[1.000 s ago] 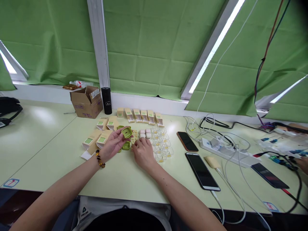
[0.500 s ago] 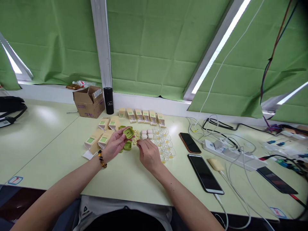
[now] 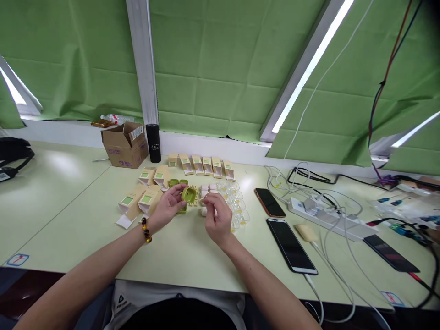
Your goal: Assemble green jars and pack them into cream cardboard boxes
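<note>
The green curtain [image 3: 213,68] filled the background and was cut off by the upper edge of the view. The table [image 3: 62,215] stood below it, its left and right ends out of view. Both forearms entered from the lower edge. An open cardboard box [image 3: 125,151] stood at the rear left; its interior could not be seen. A power strip [image 3: 343,225] lay on the right, partly covered by plugs and cables. A white phone [image 3: 292,247] lay near the right forearm. The left hand [image 3: 168,205] pinched the rim of a green case [image 3: 189,195], holding it above the table between the two hands, hollow side visible. The right hand [image 3: 220,220] was positioned just beside the case with thumb and fingertips drawn together; whether they gripped a small part could not be told. Tan paper boxes [image 3: 132,199] lay left of the left hand, some partly hidden by it. Clear cups [image 3: 238,204] stood behind and right of the right hand, which covered several. Pale blocks [image 3: 205,188] were partly hidden likewise. Small yellow pieces [image 3: 195,201] lay behind the case, too small to identify.
</note>
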A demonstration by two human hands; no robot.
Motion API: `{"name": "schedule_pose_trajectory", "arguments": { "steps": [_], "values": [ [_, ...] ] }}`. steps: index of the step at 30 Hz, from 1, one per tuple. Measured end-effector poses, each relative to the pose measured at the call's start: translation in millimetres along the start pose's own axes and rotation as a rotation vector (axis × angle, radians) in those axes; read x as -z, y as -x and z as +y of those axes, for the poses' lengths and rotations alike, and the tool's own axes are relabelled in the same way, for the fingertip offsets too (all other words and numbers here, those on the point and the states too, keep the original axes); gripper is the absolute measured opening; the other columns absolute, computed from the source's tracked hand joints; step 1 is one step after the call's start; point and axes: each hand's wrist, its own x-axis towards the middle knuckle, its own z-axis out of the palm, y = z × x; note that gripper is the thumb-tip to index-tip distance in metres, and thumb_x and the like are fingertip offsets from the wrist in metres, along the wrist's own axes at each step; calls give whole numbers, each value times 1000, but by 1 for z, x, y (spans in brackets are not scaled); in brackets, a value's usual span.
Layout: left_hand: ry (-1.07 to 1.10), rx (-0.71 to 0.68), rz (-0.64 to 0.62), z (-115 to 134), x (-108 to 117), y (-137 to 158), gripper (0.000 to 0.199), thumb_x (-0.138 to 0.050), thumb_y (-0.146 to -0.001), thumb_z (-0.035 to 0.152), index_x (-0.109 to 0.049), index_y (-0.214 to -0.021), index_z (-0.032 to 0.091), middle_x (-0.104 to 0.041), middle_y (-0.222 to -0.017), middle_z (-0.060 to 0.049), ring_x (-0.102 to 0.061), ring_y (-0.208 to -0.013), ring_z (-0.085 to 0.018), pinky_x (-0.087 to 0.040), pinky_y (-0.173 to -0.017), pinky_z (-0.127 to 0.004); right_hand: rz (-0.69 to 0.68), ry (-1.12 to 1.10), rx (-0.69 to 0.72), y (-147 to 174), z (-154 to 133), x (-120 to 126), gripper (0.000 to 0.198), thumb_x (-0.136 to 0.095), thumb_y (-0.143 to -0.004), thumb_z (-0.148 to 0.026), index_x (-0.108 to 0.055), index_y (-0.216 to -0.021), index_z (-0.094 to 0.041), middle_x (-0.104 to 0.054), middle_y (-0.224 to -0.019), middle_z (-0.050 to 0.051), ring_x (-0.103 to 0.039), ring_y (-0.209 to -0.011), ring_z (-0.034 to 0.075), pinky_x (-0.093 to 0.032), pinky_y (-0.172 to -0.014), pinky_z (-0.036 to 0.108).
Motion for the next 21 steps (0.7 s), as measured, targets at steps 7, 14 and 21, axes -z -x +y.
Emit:
{"name": "schedule_pose_trajectory", "arguments": {
  "steps": [7,14,21],
  "values": [
    [-20,-16,-50,-1,-3,1,49,-84,-86,30,-62,-129,21,-67,-134,-14,-65,-126,-24,-50,-108,-38,6,-47,-44,2,-1,-6,24,-55,-99,-7,-72,-103,-24,-70,-94,6,-70,-89,20,-59,-76,35],
    [-39,-13,-63,-1,-5,3,47,-83,-87,27,-61,-129,21,-66,-136,-14,-66,-123,-24,-54,-100,-34,-19,-25,-86,4,1,-8,29,-56,-100,-9,-74,-115,-26,-74,-101,7,-73,-90,20,-63,-77,34],
    [-47,-45,-96,-4,-6,4,47,-82,-88,24,-61,-131,21,-66,-137,-14,-66,-125,-25,-53,-105,-37,-4,-17,-11,3,3,-8,26,-62,-98,-8,-76,-110,-26,-77,-99,6,-75,-90,20,-64,-78,34]
  ]
}}
